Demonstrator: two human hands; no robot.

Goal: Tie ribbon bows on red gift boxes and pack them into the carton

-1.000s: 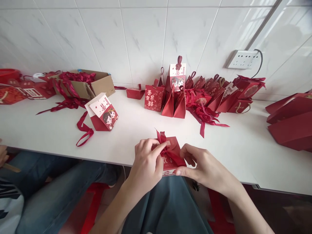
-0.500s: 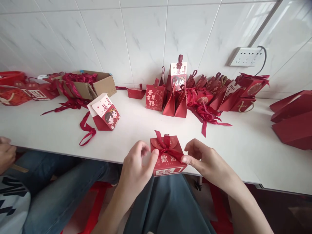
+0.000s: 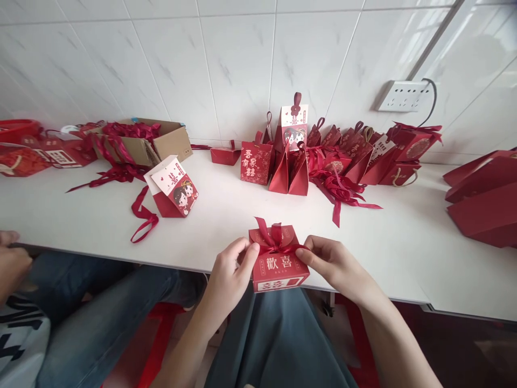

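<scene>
A red gift box [image 3: 280, 269] with pale lettering sits at the table's front edge, above my lap. A dark red ribbon [image 3: 276, 237] is tied in a bow on its top. My left hand [image 3: 236, 264] pinches the ribbon at the box's left side, thumb and fingers closed. On the right side, my right hand [image 3: 329, 261] pinches the other part of the ribbon between thumb and curled fingers. The ribbon is stretched between both hands across the box front.
A white and red box [image 3: 173, 188] stands left beside a loose ribbon [image 3: 143, 215]. Behind are a cardboard box [image 3: 173, 143] of ribbons and several red boxes [image 3: 256, 163]. Large red bags [image 3: 484, 210] are at right. Another person's hands [image 3: 12, 261] show at far left.
My left fingers have closed in on the ribbon at the box's left side. My right hand has moved slightly left and up, and the ribbon is now drawn out straighter.
</scene>
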